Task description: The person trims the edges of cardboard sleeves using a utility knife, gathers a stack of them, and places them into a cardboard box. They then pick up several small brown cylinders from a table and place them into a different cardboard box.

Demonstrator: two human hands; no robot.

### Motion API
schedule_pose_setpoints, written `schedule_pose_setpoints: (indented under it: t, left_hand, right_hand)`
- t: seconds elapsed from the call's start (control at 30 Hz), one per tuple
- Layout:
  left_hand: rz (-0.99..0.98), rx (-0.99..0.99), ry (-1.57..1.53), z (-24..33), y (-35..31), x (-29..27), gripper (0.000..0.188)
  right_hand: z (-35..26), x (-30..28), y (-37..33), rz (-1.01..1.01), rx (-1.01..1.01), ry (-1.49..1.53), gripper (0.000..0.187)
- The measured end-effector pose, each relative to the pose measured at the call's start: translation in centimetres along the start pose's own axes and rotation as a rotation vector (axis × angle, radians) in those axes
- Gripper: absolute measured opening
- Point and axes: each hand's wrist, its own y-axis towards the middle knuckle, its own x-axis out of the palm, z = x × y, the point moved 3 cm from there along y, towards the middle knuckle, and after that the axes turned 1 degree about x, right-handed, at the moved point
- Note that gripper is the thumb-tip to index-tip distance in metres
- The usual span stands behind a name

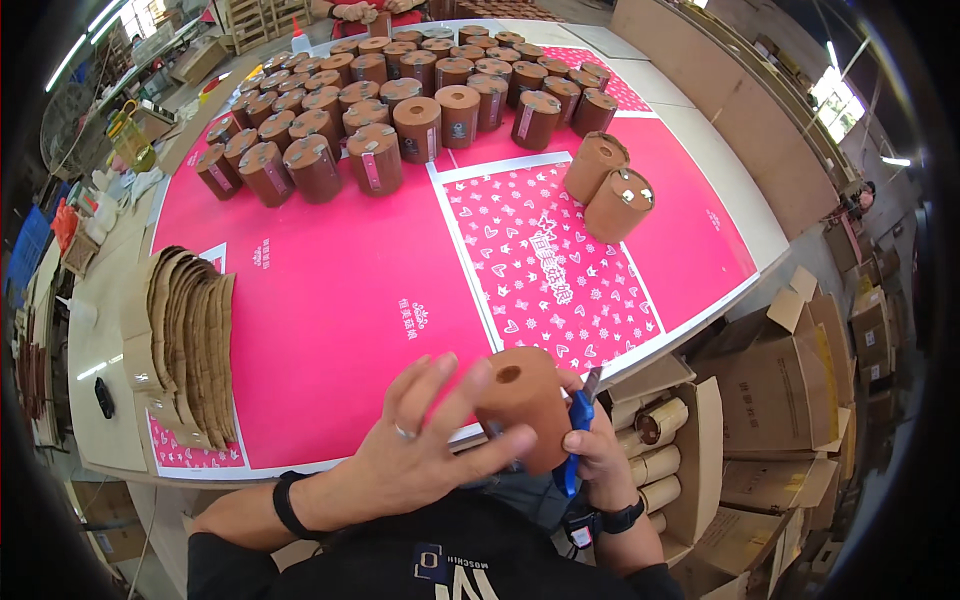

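Note:
A brown cylinder (530, 405) with a small round hole in its top is tilted over the table's near edge. My left hand (415, 435) is spread in front of its left side, fingers apart and slightly blurred; whether a fingertip touches it I cannot tell. My right hand (598, 450) grips a blue-handled utility knife (580, 415), blade pointing up, against the cylinder's right side. It seems to steady the cylinder too, though some fingers are hidden behind it. Two similar brown cylinders stand farther off, one plain (597, 160) and one with shiny pieces on top (620, 205).
Many brown cylinders (375, 160) crowd the far part of the pink-covered table (330, 290). A stack of brown sheets (185, 340) lies at the left. A box of pale cylinders (700, 440) and large cartons (765, 390) sit below right. Another person's hands (375, 8) show at the far edge.

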Motion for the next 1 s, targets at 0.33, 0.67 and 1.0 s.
schedule_pose_setpoints:
  t: [0.33,0.67,1.0]
  left_hand:
    - [-0.103,-0.444,-0.294,-7.0,3.0,3.6,0.081]
    - [0.387,-0.97,-0.259,-25.1,5.0,10.2,0.086]
    - [0.127,-0.613,-0.248,-19.0,4.2,6.8,0.109]
  right_hand:
    - [-4.7,1.2,5.1,0.247,-0.331,-0.878,0.063]
    - [-18.1,-6.7,16.5,0.933,-0.492,-1.546,0.094]
    - [-17.0,-5.7,14.8,0.841,-0.431,-1.385,0.075]
